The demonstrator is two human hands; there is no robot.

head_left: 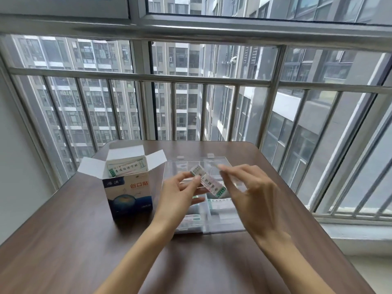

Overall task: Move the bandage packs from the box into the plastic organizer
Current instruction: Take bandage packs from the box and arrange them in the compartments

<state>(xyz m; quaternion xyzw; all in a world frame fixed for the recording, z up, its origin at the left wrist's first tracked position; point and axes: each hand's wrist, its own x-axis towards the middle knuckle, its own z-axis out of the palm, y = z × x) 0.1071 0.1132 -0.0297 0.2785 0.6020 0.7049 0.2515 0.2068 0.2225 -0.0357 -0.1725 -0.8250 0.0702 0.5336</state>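
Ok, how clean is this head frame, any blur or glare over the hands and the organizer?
Head view: right hand motion-blurred at its fingertips; bandage pack print smeared; clear plastic organizer washed out by window backlight, compartments hard to read; railing bars bowed by the wide lens; box fairly sharp.

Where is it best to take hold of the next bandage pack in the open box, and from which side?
Probably pinch the upper edge of the top bandage pack, coming from straight above: the packs stand inside the box, whose walls hide their sides, and only the flaps-open top is free.

Box (129, 194) flaps open; organizer (212, 221) top open, both hands above.
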